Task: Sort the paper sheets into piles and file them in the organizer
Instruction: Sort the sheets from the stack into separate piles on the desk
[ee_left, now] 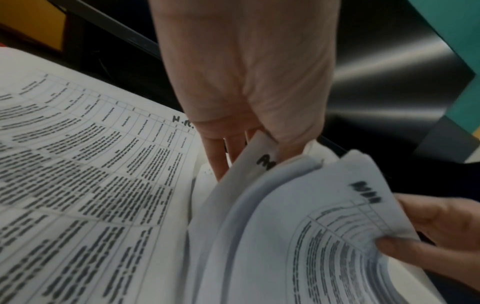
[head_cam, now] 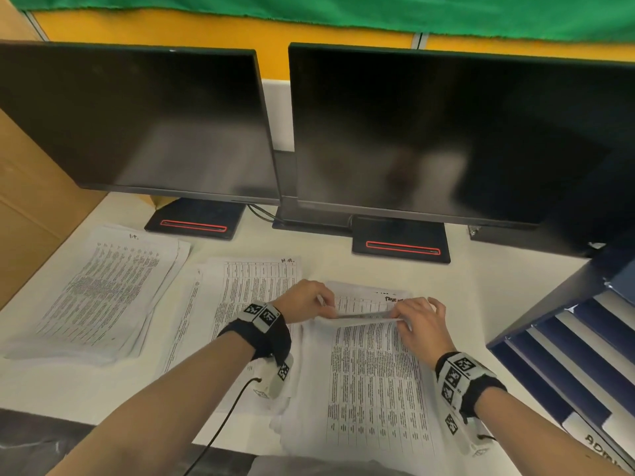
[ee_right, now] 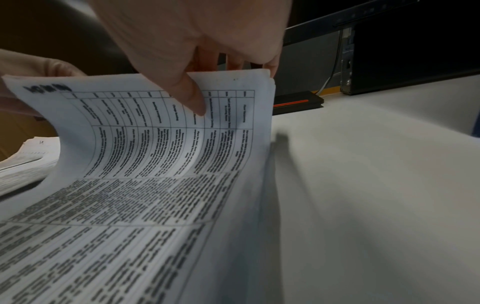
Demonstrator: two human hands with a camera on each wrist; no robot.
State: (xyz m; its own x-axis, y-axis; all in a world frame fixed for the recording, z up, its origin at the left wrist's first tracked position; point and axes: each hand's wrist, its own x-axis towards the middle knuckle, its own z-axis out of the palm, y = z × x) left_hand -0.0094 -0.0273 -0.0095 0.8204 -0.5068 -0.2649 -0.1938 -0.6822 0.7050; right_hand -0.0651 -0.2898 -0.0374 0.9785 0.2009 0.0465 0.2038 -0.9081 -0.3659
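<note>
Both hands' fingers (head_cam: 405, 316) pinch the sheet stack's (head_cam: 374, 383) far edge; its length runs away from the person.

An office desk (head_cam: 481, 280): two dark monitors (head_cam: 147, 121), printed paper piles (head_cam: 103, 290), a blue organizer (head_cam: 567, 341), yellow partition panels (head_cam: 206, 39).

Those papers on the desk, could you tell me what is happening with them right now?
A person is sorting printed sheets at a white desk. Both hands lift the far edge of the nearest stack: the left hand and the right hand each pinch its top sheets. Two more piles lie to the left, one marked H.R., another further left. The blue organizer stands at right.
</note>
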